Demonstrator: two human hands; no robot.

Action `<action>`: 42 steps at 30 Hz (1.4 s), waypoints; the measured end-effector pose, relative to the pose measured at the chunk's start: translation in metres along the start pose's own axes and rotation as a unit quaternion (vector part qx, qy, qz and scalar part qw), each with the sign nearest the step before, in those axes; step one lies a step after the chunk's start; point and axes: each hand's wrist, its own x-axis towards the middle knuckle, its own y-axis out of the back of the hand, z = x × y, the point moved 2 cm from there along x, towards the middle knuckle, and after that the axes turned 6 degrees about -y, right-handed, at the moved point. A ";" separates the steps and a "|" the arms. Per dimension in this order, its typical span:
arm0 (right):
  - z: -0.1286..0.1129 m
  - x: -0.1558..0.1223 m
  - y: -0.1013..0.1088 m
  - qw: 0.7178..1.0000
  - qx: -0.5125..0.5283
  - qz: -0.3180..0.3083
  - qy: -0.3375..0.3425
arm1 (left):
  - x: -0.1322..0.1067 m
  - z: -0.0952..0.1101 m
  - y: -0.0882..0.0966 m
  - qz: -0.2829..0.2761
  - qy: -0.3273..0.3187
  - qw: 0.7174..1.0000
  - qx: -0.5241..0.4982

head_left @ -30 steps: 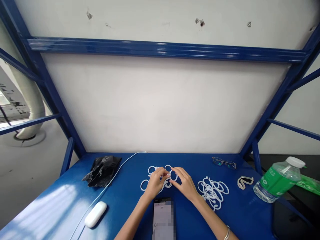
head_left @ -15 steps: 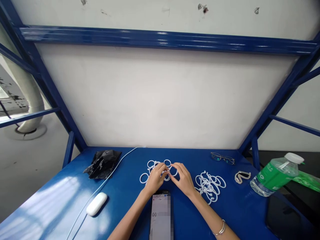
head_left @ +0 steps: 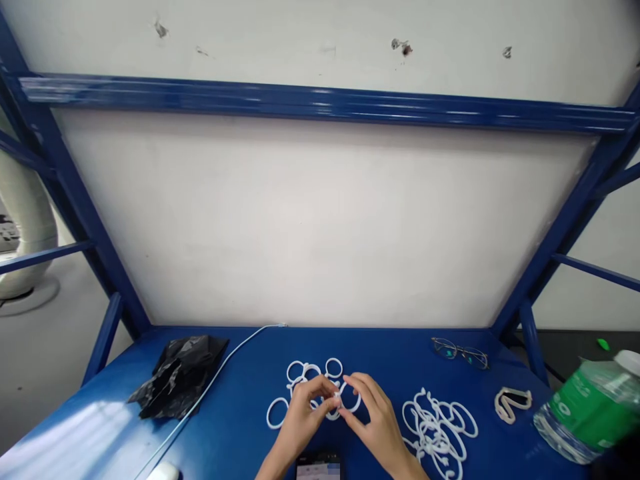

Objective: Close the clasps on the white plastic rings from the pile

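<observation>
My left hand (head_left: 300,420) and my right hand (head_left: 377,420) meet over a small group of white plastic rings (head_left: 306,380) on the blue table (head_left: 240,413). Both hands pinch the same white ring (head_left: 336,400) between thumb and fingertips. A bigger tangled pile of white rings (head_left: 437,430) lies just right of my right hand. A phone (head_left: 318,467) lies at the bottom edge between my wrists.
A crumpled black bag (head_left: 175,375) lies at the left, with a white cable (head_left: 220,363) running past it. Glasses (head_left: 460,352), a cream loop (head_left: 511,402) and a green-labelled water bottle (head_left: 590,410) are at the right. Blue frame bars and a white wall stand behind.
The view has tilted up, so the table sits lower in the picture and the phone is nearly out of sight. My hands stay together on the ring.
</observation>
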 end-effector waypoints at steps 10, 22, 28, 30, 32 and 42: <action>-0.002 0.001 0.005 0.998 -0.034 0.024 0.043 | -0.004 0.004 -0.005 0.013 0.029 0.999 -0.033; -0.006 -0.001 0.005 0.999 -0.039 0.008 0.015 | -0.008 0.007 -0.004 0.055 -0.065 0.990 0.110; -0.004 0.002 0.004 0.999 -0.043 0.007 0.014 | -0.009 0.002 -0.007 0.031 -0.141 0.966 0.217; -0.004 0.004 0.004 0.999 -0.035 0.004 0.010 | -0.009 0.002 -0.007 0.018 -0.152 0.958 0.244; -0.005 0.006 0.004 1.000 -0.022 0.002 0.013 | -0.009 0.002 -0.007 0.012 -0.162 0.951 0.265; -0.004 0.011 0.004 0.998 -0.010 0.005 0.057 | -0.007 0.004 -0.007 0.005 -0.212 0.914 0.347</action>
